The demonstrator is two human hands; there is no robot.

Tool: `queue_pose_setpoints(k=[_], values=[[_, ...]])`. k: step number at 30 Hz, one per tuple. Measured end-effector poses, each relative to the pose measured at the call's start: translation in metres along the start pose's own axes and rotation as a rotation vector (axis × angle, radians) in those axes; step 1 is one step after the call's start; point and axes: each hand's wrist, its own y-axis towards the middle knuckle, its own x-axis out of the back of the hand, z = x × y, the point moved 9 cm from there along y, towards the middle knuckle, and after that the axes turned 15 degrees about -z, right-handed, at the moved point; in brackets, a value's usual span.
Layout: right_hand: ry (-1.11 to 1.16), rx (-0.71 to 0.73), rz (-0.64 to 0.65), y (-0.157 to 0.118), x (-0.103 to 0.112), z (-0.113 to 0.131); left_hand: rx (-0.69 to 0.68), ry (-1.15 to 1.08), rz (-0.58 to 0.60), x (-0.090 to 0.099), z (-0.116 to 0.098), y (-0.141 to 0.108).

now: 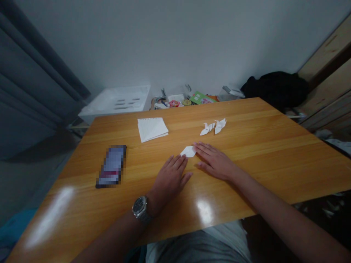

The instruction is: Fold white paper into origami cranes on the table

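A small folded piece of white paper point(189, 151) lies flat on the wooden table point(274, 153). My left hand point(171, 173), palm down, rests its fingertips on the paper's near left edge, the thumb held apart. From the right, my right hand point(214, 159) lays its outstretched fingers on the paper's right end, its thumb apart on the tabletop side. Neither hand grips anything. Behind the right hand stand two folded white paper cranes point(207, 129), side by side. The parts of the paper under my fingers are hidden.
A stack of white paper sheets point(152, 129) lies at the back left, and a phone point(112, 166) lies left of my hands. Past the far edge are a white plastic tray point(117, 100), a green booklet point(202, 98) and a black cloth heap point(276, 87).
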Motion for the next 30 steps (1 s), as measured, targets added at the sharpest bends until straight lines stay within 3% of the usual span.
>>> queue_pose_setpoints(k=[7,14,30], values=[[-0.034,0.051,-0.029,0.01,0.002,0.02,-0.003,-0.032,-0.002,-0.001,0.002,0.001],[0.06,0.036,0.067,0.004,-0.017,0.017,0.022,-0.013,-0.002,0.008,0.005,0.005],[0.037,0.018,0.057,0.004,-0.016,0.017,0.03,0.026,-0.009,0.004,0.008,0.0]])
